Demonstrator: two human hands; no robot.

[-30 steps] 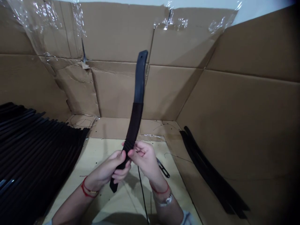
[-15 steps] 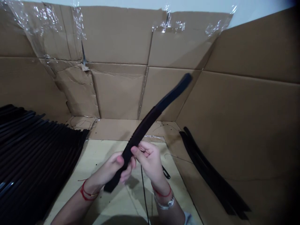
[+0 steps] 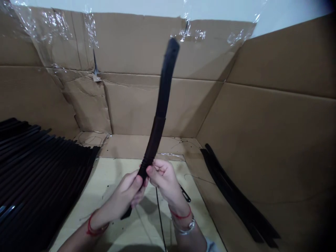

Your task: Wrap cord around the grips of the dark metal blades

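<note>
A long, curved black strip point(image 3: 165, 82) stands nearly upright in front of me, with a dark sleeve point(image 3: 156, 134) around its middle part. Wrinkles gather in the sleeve at its lower end, just above my fingers. My left hand point(image 3: 128, 190) is closed around the strip's lower part, thumb on top. My right hand point(image 3: 164, 178) pinches the strip's right edge a little higher up; its other fingers are curled. Below the hands a thin black cord point(image 3: 160, 218) runs down; its upper end is hidden. Beside my right wrist lies a black looped handle point(image 3: 185, 193), partly covered.
Many similar black strips point(image 3: 47, 175) lie side by side in a pile at the left. A few more strips point(image 3: 236, 196) rest along the right side. Cardboard walls point(image 3: 133, 105) surround the pale work board point(image 3: 105, 175). Loose threads and black specks lie around.
The strip has swung from leaning right to nearly upright, its top end moving up and left. Both hands still hold it; the sleeve's wrinkles now show more clearly.
</note>
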